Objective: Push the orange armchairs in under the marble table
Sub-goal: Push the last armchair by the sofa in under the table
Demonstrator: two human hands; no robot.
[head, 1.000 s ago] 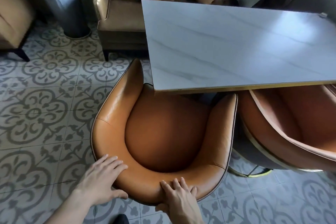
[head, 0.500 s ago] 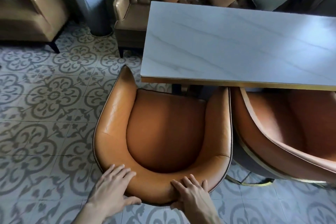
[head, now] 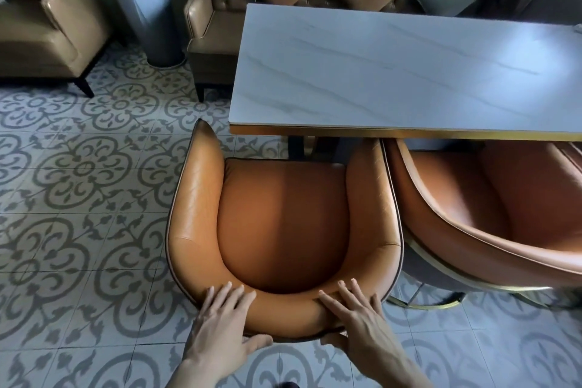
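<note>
An orange leather armchair (head: 283,224) stands in front of me, facing the marble table (head: 409,72). Its seat lies in front of the table's gold-trimmed near edge; only the right arm tip reaches that edge. My left hand (head: 225,327) grips the backrest's top at the left, fingers over the rim and thumb behind. On the right part of the same backrest my right hand (head: 356,321) holds on likewise. A second orange armchair (head: 491,214) stands close beside it on the right, its front tucked under the tabletop.
A tufted brown sofa (head: 220,25) with cushions runs behind the table. A tan armchair (head: 47,25) and a white planter (head: 151,22) stand at the far left. Patterned floor tiles (head: 78,198) stretch to the left of the chair. A dark table leg (head: 296,145) shows under the tabletop.
The armchair has turned from its skewed angle to face the table squarely, its seat now out from beneath the tabletop. Both hands stayed on the backrest, shifting further over the rim.
</note>
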